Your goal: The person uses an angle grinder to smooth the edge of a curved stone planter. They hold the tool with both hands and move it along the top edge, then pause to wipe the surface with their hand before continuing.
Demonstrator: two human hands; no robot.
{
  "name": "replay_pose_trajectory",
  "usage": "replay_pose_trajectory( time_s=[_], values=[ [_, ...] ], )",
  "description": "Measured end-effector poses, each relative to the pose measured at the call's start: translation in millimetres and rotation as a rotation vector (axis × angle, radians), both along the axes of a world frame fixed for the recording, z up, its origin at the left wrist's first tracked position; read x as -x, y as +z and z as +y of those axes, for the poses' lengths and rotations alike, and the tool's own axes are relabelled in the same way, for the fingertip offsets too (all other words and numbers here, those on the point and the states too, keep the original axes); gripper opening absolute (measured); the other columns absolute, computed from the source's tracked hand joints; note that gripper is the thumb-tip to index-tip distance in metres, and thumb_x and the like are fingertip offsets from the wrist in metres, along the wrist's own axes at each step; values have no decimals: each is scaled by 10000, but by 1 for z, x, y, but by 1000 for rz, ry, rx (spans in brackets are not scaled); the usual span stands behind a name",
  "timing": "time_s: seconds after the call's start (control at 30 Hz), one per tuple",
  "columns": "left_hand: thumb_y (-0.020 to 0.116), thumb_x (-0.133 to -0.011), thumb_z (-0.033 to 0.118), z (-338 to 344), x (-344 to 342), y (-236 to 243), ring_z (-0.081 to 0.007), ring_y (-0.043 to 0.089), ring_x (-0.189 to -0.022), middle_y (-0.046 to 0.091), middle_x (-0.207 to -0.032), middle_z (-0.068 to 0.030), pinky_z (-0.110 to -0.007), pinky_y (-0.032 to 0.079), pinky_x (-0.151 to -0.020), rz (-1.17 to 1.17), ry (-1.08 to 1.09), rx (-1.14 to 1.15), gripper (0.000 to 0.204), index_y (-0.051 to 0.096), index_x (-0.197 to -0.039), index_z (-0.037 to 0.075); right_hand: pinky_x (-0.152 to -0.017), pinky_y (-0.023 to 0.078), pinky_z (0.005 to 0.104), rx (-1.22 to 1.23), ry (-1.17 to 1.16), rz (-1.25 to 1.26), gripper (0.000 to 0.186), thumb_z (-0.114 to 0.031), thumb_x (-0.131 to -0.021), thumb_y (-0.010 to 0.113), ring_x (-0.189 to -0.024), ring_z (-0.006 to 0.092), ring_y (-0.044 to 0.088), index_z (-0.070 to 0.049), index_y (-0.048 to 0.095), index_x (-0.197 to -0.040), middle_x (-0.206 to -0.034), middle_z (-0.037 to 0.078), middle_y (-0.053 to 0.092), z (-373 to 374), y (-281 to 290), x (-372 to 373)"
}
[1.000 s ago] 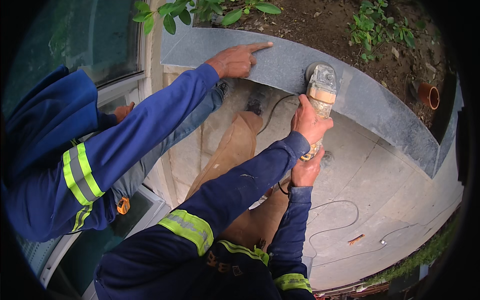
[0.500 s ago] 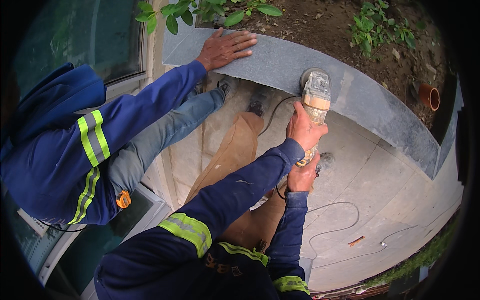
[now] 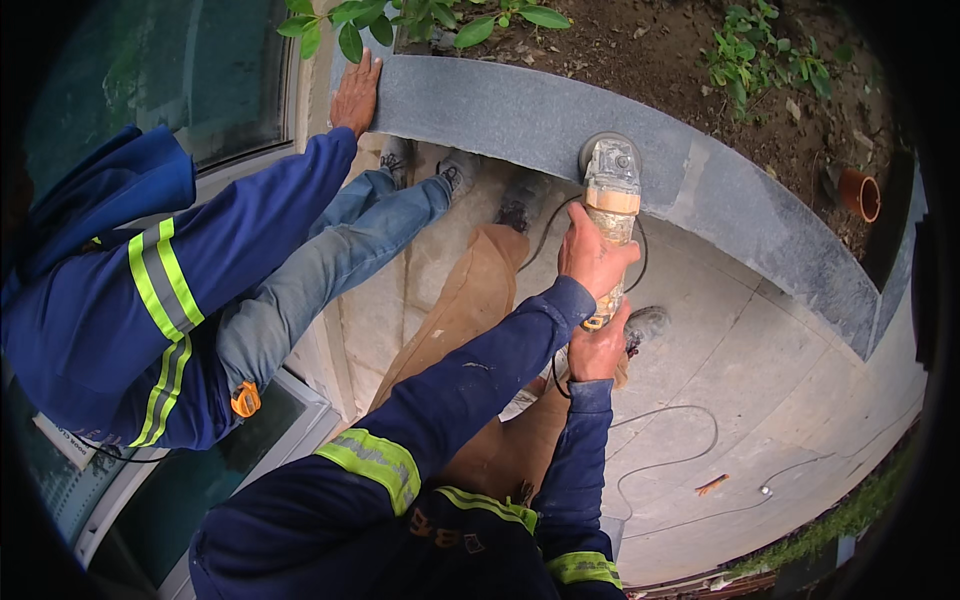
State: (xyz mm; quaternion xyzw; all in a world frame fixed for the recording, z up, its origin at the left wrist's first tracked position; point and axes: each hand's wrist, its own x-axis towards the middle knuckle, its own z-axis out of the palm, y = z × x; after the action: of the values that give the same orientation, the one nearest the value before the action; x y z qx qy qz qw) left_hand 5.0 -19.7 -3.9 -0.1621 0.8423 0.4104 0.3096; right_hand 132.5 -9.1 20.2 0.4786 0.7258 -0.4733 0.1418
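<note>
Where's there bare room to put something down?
The grey ledge is bare between the co-worker's hand and the angle grinder; so is the floor between ledge and looped cable. It's crowded around the grinder, where the left hand and right hand grip, and among the jeans and tan trousers.

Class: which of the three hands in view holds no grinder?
The co-worker's hand, resting on the ledge; the wearer's left hand and right hand both grip the grinder.

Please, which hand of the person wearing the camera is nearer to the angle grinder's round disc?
Left. The left hand grips the angle grinder behind its round disc; the right hand is at the tool's rear end, farther away.
</note>
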Motion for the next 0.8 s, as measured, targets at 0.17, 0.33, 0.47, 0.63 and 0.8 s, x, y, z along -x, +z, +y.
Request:
replay_pose_trajectory(
  time_s=[0.17, 0.33, 0.47, 0.63, 0.8],
  values=[
    [800, -686, 226, 9, -9, 0, -468, 648, -934, 637, -1015, -309, -503, 509, -840, 0, -26, -62, 682, 353, -1127, -42, -825, 509, 505, -60, 10, 7, 803, -111, -711, 750, -949, 512, 645, -5, 362, -1405, -975, 336, 661, 3, -4, -15],
    [791, -691, 228, 12, 0, -1, -470, 647, -926, 634, -1021, -307, -503, 508, -838, -12, -40, -45, 695, 345, -1144, -54, -828, 509, 502, -45, 1, 31, 804, -119, -713, 749, -959, 520, 637, 0, 359, -1405, -989, 344, 657, 6, -9, -5],
    [791, -688, 221, 11, -4, 1, -469, 647, -923, 630, -1016, -314, -503, 510, -836, -26, -26, -30, 693, 343, -1137, -58, -847, 509, 491, 2, 16, -90, 789, -140, -735, 758, -985, 504, 640, -1, 362, -1402, -1030, 333, 656, 9, 1, -3],
    [792, -683, 222, 7, -20, -2, -463, 650, -916, 630, -1015, -315, -502, 514, -827, -39, -32, -75, 684, 341, -1121, -49, -830, 511, 503, -51, -38, 59, 680, -78, -799, 679, -1003, 499, 638, -6, 375, -1403, -1046, 337, 648, 0, 2, -19],
    [809, -689, 230, 11, -7, 2, -429, 667, -937, 652, -1015, -295, -472, 519, -847, -29, -46, -7, 681, 364, -1125, -47, -842, 513, 489, -6, -15, -58, 692, -96, -796, 696, -1029, 486, 638, -15, 375, -1403, -1069, 340, 643, 6, 3, -7]
  ],
)
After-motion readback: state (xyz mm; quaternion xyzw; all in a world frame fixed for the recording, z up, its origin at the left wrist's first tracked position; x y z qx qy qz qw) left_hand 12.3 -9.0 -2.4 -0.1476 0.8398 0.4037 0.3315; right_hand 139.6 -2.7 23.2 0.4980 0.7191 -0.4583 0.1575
